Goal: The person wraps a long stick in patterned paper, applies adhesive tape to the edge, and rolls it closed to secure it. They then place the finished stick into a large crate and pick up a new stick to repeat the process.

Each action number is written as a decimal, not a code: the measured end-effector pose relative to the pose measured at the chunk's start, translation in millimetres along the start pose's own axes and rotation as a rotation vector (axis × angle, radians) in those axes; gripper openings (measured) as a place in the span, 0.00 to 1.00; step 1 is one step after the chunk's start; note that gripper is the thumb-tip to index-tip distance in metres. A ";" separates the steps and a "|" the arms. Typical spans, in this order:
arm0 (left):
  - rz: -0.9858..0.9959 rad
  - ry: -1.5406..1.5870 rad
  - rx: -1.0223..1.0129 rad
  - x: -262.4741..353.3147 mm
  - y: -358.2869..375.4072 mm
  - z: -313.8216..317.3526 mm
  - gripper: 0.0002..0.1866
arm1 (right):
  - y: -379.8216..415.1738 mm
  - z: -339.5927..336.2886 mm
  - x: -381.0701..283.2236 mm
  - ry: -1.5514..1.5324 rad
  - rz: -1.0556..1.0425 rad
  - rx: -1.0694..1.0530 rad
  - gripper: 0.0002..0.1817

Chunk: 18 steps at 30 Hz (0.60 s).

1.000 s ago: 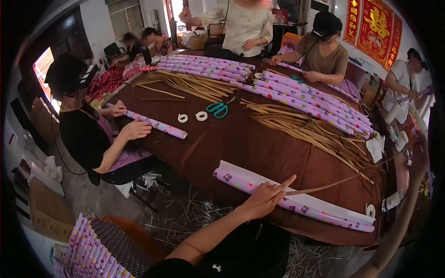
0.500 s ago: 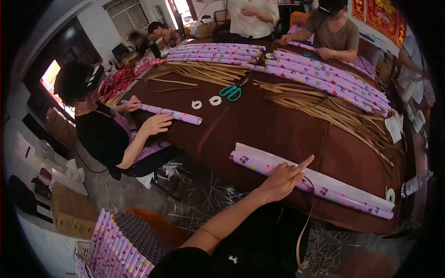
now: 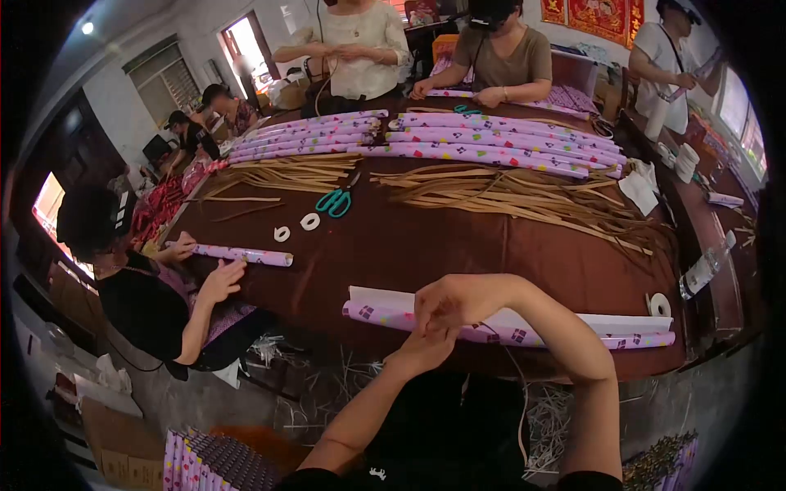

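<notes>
In front of me lies a long lilac patterned paper roll point(image 3: 377, 314), with a white inner flap point(image 3: 626, 324) standing along its far edge. My left hand point(image 3: 426, 348) is closed over the roll's left half, and a thin tan strip point(image 3: 521, 438) runs from beside it down past the table edge. Bent at the wrist, my right hand point(image 3: 463, 301) meets the left one from above with its fingers pinched together. Whatever is between those fingertips is hidden. A white tape roll point(image 3: 658, 306) sits by the right end of the paper roll.
Teal-handled scissors point(image 3: 334, 202) and two tape rolls point(image 3: 309, 222) lie mid-table. Behind them spread tan strips point(image 3: 524, 196) and finished lilac rolls point(image 3: 499, 146). A co-worker at left handles another roll point(image 3: 246, 255). A plastic bottle point(image 3: 708, 266) lies at right; bundled rolls point(image 3: 221, 462) stand below.
My right hand has come up from the lower right to join my left hand. My left hand has moved left along the roll and its pointing finger no longer shows. The view has shifted.
</notes>
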<state>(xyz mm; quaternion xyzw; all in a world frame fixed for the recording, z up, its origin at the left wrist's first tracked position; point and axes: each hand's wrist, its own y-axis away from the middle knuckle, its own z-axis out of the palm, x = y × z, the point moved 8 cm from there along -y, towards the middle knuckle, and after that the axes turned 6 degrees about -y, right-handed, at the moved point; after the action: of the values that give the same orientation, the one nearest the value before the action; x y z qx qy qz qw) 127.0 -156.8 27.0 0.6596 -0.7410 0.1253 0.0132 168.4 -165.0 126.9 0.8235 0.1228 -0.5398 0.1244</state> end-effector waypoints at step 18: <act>-0.037 0.376 0.156 6.3 -10.6 -26.7 0.27 | -11.9 -30.9 66.3 -0.745 0.106 0.410 0.06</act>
<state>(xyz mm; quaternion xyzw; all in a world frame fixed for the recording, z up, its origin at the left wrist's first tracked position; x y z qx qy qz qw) 132.7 -158.6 55.8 0.6371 -0.7012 0.3031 0.1027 216.5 -138.9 77.1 0.5850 -0.0830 -0.8065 0.0214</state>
